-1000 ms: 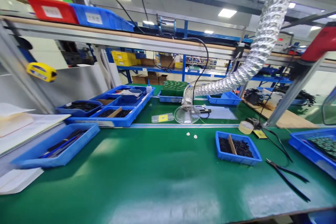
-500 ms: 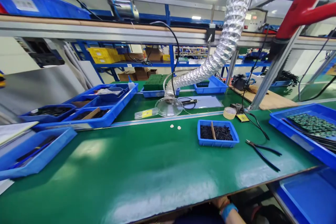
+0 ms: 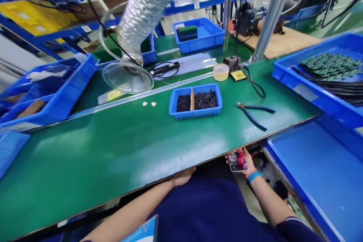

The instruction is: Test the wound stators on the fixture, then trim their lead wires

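Below the table's front edge, my right hand (image 3: 249, 162) grips a smartphone (image 3: 238, 160) with its lit screen facing up. A blue band circles that wrist. My left hand (image 3: 184, 176) rests in my lap, close under the table edge; its fingers are hidden, so I cannot tell if they hold anything. A metal watch band shows on the left wrist. On the green table (image 3: 113, 147), above the phone, lie dark-handled cutting pliers (image 3: 255, 113). Left of them stands a small blue bin (image 3: 195, 114) of black pieces, split by a cardboard divider.
A fume hose (image 3: 141, 19) ends in a clear funnel (image 3: 127, 77). Two small white pieces (image 3: 149, 104) lie near it. A tape roll (image 3: 221, 72) sits behind the bin. Blue trays stand at left, back and right; the right tray (image 3: 309, 90) holds green parts and black cables.
The view has tilted down and turned right. My lap, both forearms and the phone in my right hand now show; before, only part of the right hand and wrist was visible.
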The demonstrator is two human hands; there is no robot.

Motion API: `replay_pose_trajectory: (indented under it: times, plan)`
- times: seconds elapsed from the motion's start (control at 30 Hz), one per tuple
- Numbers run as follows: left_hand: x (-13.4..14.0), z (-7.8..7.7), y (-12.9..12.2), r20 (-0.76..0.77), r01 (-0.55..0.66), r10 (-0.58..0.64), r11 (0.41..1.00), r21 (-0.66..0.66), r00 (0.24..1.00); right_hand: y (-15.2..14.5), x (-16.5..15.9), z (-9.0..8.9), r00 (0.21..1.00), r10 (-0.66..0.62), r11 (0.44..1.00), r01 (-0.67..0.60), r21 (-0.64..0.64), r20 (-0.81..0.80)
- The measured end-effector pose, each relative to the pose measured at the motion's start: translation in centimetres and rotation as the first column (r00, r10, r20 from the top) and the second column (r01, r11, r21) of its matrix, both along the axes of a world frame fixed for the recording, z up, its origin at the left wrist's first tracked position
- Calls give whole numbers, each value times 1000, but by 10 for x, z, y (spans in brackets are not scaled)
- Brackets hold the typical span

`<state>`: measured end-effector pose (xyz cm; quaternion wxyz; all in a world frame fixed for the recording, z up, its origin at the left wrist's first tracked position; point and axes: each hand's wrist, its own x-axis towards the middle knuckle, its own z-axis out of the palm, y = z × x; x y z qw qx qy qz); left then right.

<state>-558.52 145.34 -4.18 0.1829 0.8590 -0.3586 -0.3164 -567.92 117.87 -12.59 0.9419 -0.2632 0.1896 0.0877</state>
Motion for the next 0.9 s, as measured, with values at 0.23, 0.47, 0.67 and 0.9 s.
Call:
replay_pose_trajectory:
  times: [0.23,0.47,0.67,0.9]
  plan:
    - [-28,72,-40,-299,291,-295,955,-58,908,4,-16,-10,980,196,947,-200,251,40]
    - [-27,88,-70,-185,348,-303,887,305,935,-13,-18,-30,870,488,841,-447,304,-71]
    - [-16,75,-81,-489,360,-409,912,-196,770,-23,-14,-23,896,409,912,-406,52,-171]
    - [-14,73,-81,-720,293,-468,883,-366,512,-15,-16,1,882,365,917,-395,-48,-298]
